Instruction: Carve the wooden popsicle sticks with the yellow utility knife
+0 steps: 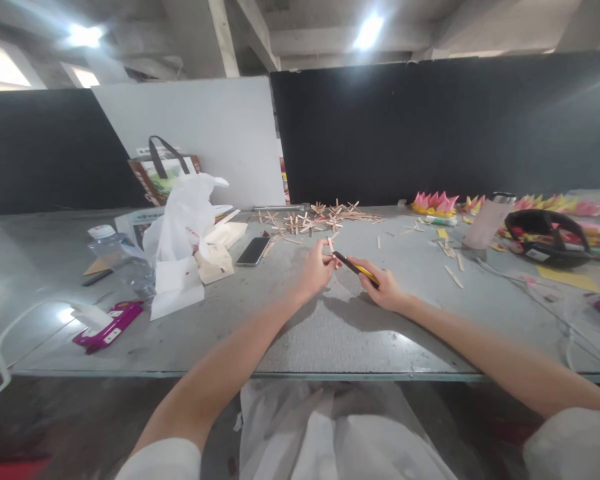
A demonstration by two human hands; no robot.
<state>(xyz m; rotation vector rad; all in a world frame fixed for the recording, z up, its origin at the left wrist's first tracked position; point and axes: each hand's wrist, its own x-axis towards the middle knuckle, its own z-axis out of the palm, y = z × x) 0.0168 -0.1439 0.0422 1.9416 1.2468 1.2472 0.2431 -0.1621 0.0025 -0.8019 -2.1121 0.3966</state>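
The right hand (pixel 386 289) is closed around a slim black-and-yellow cutter (pixel 356 268). Its tip meets a short wooden stick (pixel 331 246) pinched in the fingers of the left hand (pixel 315 271), possibly touching, though it is too small to tell. Both hover over the middle of the table (pixel 330 333), with bare matte grey around them and the front edge well clear. A phone (pixel 253 251) lies to the left, and a pile of sticks (pixel 320 217) lies behind.

Dark phone (pixel 253 251), white plastic bag (pixel 183 220), clear bottle (pixel 120 259), purple pack (pixel 107 327), pink paper flowers (pixel 435 202), grey table (pixel 330 330)

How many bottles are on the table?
2: a clear bottle at the left by the white bag, a pinkish bottle at the right. Clutter may hide more.
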